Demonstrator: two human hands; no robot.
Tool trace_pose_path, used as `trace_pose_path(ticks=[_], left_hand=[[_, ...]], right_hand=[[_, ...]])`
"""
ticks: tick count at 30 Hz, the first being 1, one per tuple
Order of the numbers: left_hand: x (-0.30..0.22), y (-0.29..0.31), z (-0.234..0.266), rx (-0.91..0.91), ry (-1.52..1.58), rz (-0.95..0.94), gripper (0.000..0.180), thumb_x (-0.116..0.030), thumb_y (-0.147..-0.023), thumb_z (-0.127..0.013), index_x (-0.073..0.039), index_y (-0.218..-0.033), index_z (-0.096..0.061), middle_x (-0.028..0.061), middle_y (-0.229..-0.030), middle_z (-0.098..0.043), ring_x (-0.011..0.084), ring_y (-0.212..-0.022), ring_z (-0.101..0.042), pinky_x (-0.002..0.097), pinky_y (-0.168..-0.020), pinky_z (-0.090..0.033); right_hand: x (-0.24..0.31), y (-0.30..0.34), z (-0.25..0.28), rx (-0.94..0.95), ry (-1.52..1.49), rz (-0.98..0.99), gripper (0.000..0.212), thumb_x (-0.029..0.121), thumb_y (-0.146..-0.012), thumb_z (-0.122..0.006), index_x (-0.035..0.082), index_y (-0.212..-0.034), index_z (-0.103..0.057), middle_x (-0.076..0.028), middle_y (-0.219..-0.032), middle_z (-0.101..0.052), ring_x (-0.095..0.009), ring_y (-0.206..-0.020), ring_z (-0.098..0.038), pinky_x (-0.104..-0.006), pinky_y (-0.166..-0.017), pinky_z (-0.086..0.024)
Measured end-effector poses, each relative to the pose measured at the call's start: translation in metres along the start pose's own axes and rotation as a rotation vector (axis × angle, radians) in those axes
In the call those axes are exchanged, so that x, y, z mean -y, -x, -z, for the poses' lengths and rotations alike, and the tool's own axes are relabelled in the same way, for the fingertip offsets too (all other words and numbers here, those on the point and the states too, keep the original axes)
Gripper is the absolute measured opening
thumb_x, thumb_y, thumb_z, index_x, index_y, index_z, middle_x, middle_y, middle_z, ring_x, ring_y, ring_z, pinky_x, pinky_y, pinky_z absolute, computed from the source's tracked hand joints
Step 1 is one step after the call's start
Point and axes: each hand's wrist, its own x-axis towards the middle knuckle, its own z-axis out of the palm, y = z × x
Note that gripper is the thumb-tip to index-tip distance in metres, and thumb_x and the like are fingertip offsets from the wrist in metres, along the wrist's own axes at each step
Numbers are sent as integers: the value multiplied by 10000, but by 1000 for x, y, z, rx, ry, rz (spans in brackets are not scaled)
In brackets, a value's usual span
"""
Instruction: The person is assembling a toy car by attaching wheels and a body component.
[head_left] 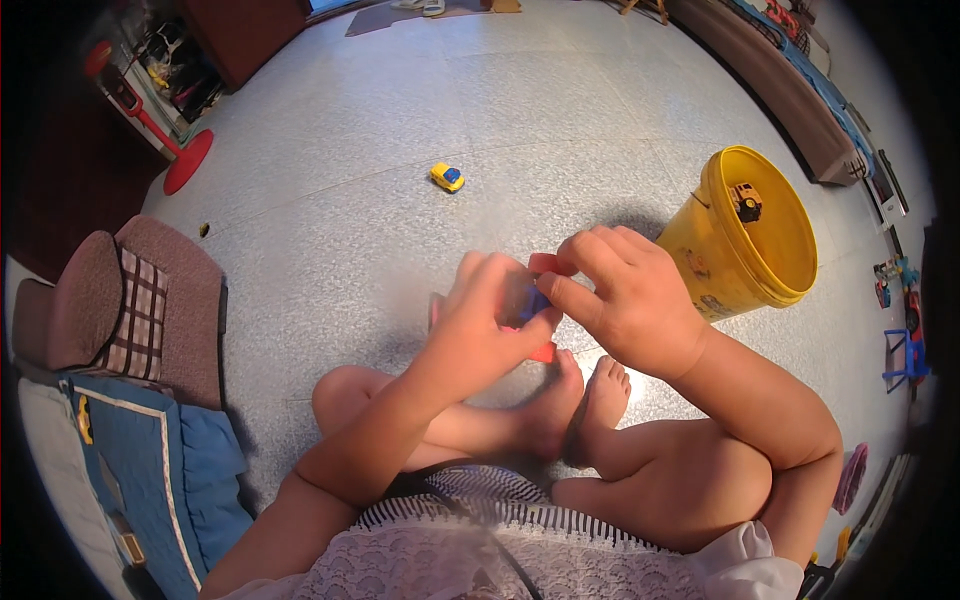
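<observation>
With both hands closed on the red and blue toy [535,300] at the frame's centre, above your feet, steady it with your left hand [490,325] and let your right hand [625,300] fingertips work gently, avoiding slips.

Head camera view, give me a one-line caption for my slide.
Seated on the floor, left hand and right hand grip a small red-and-blue toy beside a tipped yellow bucket.
</observation>
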Motion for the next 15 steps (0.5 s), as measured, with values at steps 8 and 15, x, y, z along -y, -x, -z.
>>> trace_pose_path(ticks=[8, 15], left_hand=[[-2, 1, 8, 56, -49, -75, 440, -285, -813, -822, -109, -1146, -593, 103, -1114, -552, 259, -973, -628, 411, -831, -503], [3, 0, 12, 238, 365, 55, 398, -284, -895, -771, -55, -1175, -605, 110, -1133, -568, 188, -1011, -593, 366, -856, -496]], right_hand=[[1, 2, 4, 59, 18, 71, 204, 170, -767, -675, 62, -938, -643, -43, -874, -567, -214, -800, -637, -347, -677, -545], [-2, 9, -3, -63, -196, 21, 303, 11, -687, -784, 48, -942, -625, -69, -774, -468, -238, -632, -544, -365, -512, -460]])
